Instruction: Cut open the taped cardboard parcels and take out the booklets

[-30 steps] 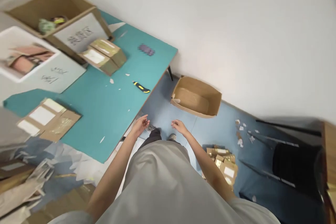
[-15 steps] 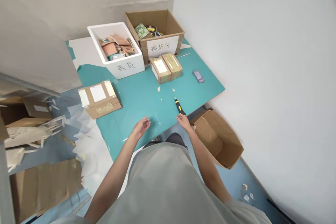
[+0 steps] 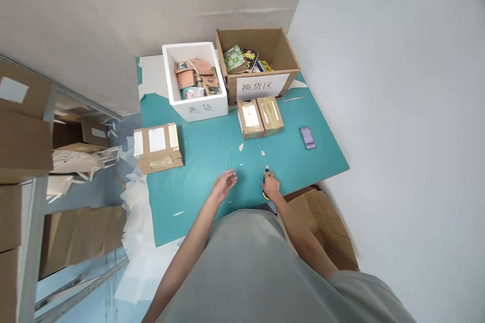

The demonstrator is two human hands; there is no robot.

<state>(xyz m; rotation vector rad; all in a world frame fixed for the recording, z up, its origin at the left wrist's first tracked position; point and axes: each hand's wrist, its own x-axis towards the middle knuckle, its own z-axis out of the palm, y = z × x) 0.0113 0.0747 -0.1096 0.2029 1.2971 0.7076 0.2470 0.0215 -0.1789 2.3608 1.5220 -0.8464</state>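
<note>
My right hand (image 3: 271, 184) is closed on a black and yellow utility knife (image 3: 266, 177) near the front edge of the teal table (image 3: 212, 176). The knife's tip points away from me. My left hand (image 3: 225, 184) is held over the table with its fingers loosely apart and nothing in it. Beyond the hands, two small taped cardboard boxes (image 3: 260, 118) stand side by side. A flat taped cardboard box (image 3: 158, 149) with white labels lies at the table's left edge.
At the back stand a white foam box (image 3: 202, 112) holding booklets and a cardboard carton (image 3: 242, 83) with books. A blurred phone-like object (image 3: 308, 138) lies right. An open carton (image 3: 333, 222) sits on the floor right; shelves of boxes (image 3: 22, 136) rise left.
My right hand has come down over the utility knife and closed on it. My left hand stays open above the table. The view has shifted, bringing the left shelf into sight.
</note>
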